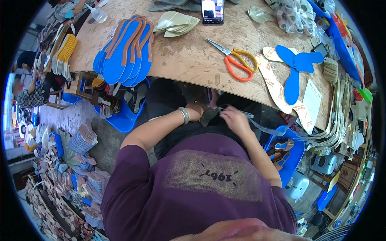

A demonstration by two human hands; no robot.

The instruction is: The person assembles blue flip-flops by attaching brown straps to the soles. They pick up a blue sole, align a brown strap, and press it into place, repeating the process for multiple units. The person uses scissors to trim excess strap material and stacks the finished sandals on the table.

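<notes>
My left hand [196, 113], with a bangle at the wrist, is over my lap below the table edge. Its fingers curl in shadow beside a brown and pinkish piece [211, 99] whose kind I cannot make out. A short way to the right is my right hand [235, 119], fingers pinched together at a clear plastic strip [263, 127]. The strip trails off rightward toward a blue bin [295, 158]. On the table above lie scissors [241, 62] with one yellow and one red handle, blades slightly apart.
Blue insoles with brown edging [128, 54] overhang the table's [185, 60] front left. Pale curved pieces [177, 24] and a phone [212, 12] lie farther back. Blue and white sole shapes [292, 84] are at the right. Another blue bin [124, 122] holds shoe parts at my left.
</notes>
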